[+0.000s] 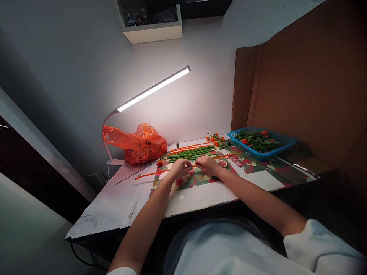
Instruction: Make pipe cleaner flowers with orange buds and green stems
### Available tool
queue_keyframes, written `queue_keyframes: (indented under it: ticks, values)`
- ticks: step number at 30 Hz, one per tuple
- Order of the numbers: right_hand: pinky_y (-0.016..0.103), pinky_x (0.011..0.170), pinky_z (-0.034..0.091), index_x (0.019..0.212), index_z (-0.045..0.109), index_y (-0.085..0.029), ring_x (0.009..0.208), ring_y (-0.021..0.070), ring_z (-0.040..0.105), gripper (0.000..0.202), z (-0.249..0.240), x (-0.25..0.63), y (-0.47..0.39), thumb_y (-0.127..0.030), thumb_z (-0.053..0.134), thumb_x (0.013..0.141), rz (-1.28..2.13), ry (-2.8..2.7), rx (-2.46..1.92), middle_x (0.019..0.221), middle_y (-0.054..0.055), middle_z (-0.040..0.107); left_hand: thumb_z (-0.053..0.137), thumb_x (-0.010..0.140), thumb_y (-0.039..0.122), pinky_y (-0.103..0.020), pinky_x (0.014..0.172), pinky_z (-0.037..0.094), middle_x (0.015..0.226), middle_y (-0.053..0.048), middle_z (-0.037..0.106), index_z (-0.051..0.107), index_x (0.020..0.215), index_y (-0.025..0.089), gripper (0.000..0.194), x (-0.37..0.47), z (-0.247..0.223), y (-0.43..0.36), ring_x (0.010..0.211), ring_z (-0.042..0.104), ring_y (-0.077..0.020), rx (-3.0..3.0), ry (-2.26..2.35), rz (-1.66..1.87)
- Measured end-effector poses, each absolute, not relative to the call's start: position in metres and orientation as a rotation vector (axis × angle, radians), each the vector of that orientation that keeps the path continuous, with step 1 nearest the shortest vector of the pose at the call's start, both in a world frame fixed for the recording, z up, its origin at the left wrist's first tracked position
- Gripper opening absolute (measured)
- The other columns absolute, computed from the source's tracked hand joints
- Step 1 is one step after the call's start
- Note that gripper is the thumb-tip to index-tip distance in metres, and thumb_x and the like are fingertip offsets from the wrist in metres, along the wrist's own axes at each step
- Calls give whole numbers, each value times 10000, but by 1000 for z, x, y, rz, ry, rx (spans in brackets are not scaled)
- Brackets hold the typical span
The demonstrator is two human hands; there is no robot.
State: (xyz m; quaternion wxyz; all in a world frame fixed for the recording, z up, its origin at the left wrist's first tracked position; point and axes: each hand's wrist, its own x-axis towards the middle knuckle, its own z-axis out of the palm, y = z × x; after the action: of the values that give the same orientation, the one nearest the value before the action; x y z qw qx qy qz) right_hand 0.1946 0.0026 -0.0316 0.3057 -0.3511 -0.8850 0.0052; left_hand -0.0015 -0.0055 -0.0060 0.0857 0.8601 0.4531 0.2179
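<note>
Over the tabletop [114,206], the left hand [182,168] and right hand [208,165] pinch one orange stick [151,174], fingers narrow, apparently spaced close to steady it. Green stems [192,152], slender and smooth, lie side by side behind, presumably for easy reach. Lamp [155,88] angled above, likely for light on the hands. Bag [143,149]: thin, crinkled plastic. Basket [249,151]: rigid, blue, perforated

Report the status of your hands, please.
Left hand and right hand close together, pinching an orange stem. Stem's end juts out left. Green stems just beyond, tape beside right hand; neither seems in the way.
</note>
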Motion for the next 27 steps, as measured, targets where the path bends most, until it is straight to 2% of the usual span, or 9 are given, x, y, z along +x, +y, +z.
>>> queue_keyframes:
  ticks: [6, 10, 15, 21, 27]
  values:
    - [235, 586, 318, 789, 621, -172, 632, 132, 499, 137, -31, 196, -4, -237, 529, 868, 366, -2242, -1015, 718, 24, 618, 624, 775, 306, -225, 608, 393, 797, -27, 673, 702, 836, 195, 148, -2, -7, -8, 687, 574, -140, 2726, 1371, 578]
    - [235, 556, 317, 740, 576, -168, 577, 121, 449, 211, -28, 194, -6, -298, 479, 874, 634, -2137, -1029, 632, -9, 534, 574, 834, 295, -223, 602, 404, 871, -33, 660, 672, 938, 205, 170, -3, -7, -8, 668, 580, -122, 2824, 1302, 701]
    - [230, 512, 304, 724, 527, -171, 522, 104, 393, 238, -25, 193, -6, -378, 488, 834, 897, -2046, -1016, 604, -35, 451, 526, 882, 286, -201, 561, 367, 818, -13, 647, 666, 845, 201, 167, -4, -8, -7, 599, 547, -88, 2874, 1194, 925]
    - [231, 528, 297, 716, 526, -162, 558, 102, 383, 308, -22, 197, -4, -463, 539, 780, 1029, -2022, -941, 636, -33, 430, 533, 885, 316, -203, 538, 343, 771, -2, 644, 682, 826, 213, 191, -6, -6, -8, 587, 544, -84, 2965, 1116, 982]
    - [233, 534, 299, 724, 539, -157, 561, 101, 380, 291, -22, 198, -4, -438, 529, 797, 993, -2051, -924, 639, -28, 455, 508, 895, 305, -208, 546, 334, 723, -7, 634, 687, 806, 216, 218, -6, -6, -8, 612, 551, -97, 2995, 1084, 927]
